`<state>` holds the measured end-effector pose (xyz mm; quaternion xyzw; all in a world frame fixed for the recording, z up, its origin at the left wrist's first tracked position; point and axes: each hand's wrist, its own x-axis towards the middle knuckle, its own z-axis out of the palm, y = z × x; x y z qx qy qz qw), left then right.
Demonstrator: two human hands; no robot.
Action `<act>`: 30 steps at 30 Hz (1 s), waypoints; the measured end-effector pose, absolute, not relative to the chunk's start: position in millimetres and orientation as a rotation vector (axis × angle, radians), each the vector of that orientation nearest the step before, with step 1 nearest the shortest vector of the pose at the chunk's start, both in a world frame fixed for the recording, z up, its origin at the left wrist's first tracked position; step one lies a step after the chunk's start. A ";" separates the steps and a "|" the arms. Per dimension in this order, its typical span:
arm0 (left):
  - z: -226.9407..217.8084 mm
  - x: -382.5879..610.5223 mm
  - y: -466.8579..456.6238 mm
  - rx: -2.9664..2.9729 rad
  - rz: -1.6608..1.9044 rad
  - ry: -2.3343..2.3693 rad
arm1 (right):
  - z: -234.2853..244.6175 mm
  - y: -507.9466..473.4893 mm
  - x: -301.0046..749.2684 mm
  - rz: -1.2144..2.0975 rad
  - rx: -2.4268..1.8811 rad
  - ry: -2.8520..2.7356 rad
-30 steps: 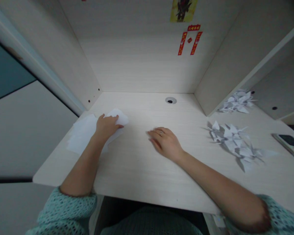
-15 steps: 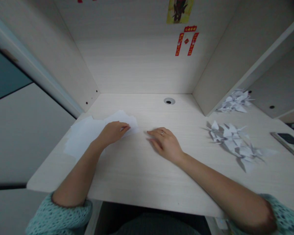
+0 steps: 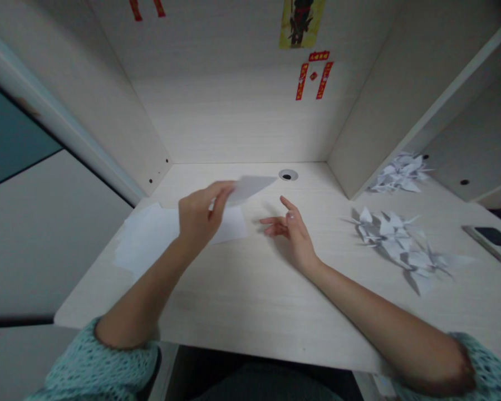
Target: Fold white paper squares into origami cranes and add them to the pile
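A white sheet of paper [image 3: 253, 188] is pinched by one edge in my left hand [image 3: 202, 211], lifted above the desk. Beneath that hand, more white paper sheets [image 3: 144, 236] lie spread on the left part of the desk, partly hidden by my forearm. To the right, my right hand [image 3: 292, 231] hovers with its fingers apart and holds nothing. It is nearest to the raised sheet but does not touch it.
Folded white paper cranes [image 3: 392, 234] sit in a cluster on the right of the desk [image 3: 250, 306]. Another paper pile [image 3: 401, 171] lies behind the divider [image 3: 373, 111]. A phone [image 3: 493, 236] rests at the far right. A cable hole [image 3: 288, 175] is near the back wall.
My left hand has picked up a sheet from the spread paper and raised it. My right hand has lifted and spread its fingers.
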<state>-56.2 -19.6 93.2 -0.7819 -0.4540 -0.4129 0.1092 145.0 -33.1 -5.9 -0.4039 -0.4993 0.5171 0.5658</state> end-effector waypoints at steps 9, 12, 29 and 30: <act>12.0 -27.0 -20.3 -2.638 -0.521 -1.064 | -10.1 -19.9 152.9 1.058 -1.012 -0.972; 4.1 -37.6 -15.2 -2.491 -0.268 -1.646 | -10.7 -16.7 156.6 0.869 -1.083 -0.991; 7.2 -176.0 -24.6 -2.407 0.145 -1.859 | -22.8 -15.2 156.5 0.956 -1.082 -1.092; 8.4 -182.3 -27.1 -2.365 0.180 -1.910 | -22.8 -15.2 156.4 0.952 -1.077 -1.099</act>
